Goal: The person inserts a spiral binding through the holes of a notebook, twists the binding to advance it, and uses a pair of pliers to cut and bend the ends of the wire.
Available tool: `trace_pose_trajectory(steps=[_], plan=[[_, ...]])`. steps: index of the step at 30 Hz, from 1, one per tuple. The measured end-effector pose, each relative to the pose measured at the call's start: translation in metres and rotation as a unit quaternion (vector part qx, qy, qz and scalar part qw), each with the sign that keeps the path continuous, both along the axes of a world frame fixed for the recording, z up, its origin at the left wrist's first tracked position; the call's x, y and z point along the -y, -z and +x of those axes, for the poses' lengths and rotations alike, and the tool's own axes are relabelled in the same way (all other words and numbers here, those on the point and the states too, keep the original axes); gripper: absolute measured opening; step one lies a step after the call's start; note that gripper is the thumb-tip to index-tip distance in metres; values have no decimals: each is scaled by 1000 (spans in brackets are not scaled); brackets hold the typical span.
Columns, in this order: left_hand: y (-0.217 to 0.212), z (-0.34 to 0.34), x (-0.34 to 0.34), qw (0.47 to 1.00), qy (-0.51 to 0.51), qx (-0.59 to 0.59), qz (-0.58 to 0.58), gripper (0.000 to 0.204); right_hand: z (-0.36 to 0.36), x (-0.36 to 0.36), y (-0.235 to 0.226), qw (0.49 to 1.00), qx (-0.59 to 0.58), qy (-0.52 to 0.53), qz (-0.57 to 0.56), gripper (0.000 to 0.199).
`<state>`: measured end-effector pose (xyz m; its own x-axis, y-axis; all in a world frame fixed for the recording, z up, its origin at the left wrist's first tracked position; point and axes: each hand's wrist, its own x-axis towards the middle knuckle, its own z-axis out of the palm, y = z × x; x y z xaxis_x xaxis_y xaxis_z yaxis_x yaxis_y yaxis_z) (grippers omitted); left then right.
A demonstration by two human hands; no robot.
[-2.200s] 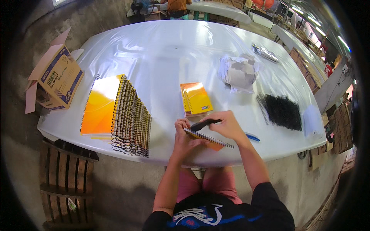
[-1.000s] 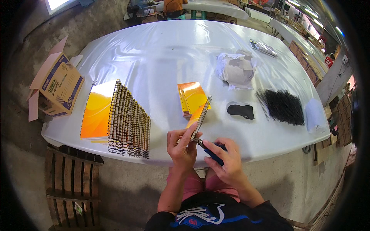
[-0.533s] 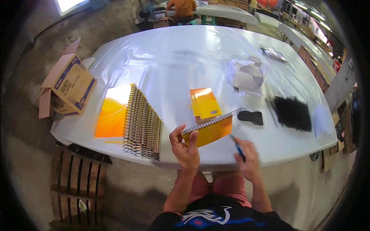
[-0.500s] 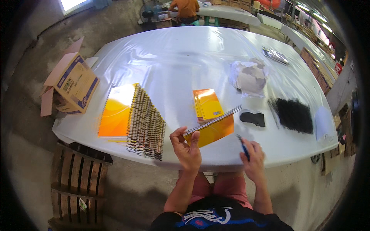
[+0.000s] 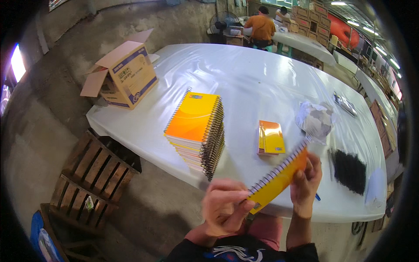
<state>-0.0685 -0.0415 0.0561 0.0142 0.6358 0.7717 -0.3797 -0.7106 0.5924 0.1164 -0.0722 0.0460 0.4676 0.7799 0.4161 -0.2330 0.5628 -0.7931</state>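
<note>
A yellow and orange spiral notebook (image 5: 279,180) is held up at a tilt over the table's near edge. My right hand (image 5: 307,181) grips its upper right end, thumb in front. My left hand (image 5: 227,205), slightly blurred, has its fingers closed at the lower left end of the wire spiral. By the right hand shows the blue end of a slim tool (image 5: 317,197); whether the hand holds it I cannot tell. Beyond the notebook lies a small pile of similar notebooks (image 5: 271,136). A tall stack of larger spiral notebooks (image 5: 194,118) stands to the left.
An open cardboard box (image 5: 131,78) sits at the table's far left. On the right lie crumpled paper (image 5: 316,121), a pile of black wire spirals (image 5: 350,172) and a clear-wrapped packet (image 5: 345,104). A wooden slatted pallet (image 5: 94,174) is at the left. Another person (image 5: 261,28) works beyond.
The notebook has been tilted more steeply. My right hand has moved from the tool's place onto the notebook's right end; my left hand has shifted to the spiral's lower end. The view has turned left.
</note>
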Motion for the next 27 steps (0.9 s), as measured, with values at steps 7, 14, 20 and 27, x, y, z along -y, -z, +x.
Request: trace_pose_trajectory(steps=[7, 14, 20, 27], plan=[[-29, -62, -76, 944, -326, 10, -51, 40, -50, -129, -97, 990, -19, -142, -21, 35], [0, -68, -110, 976, -168, -68, -119, 47, -69, -200, -79, 961, 258, -97, -36, 21], [1, -58, -109, 979, -165, 9, -121, 46, -59, -207, -52, 911, 413, -4, -1, 15], [7, -57, -115, 976, -181, 0, -117, 44, -71, -208, -52, 911, 412, 10, -2, 18]])
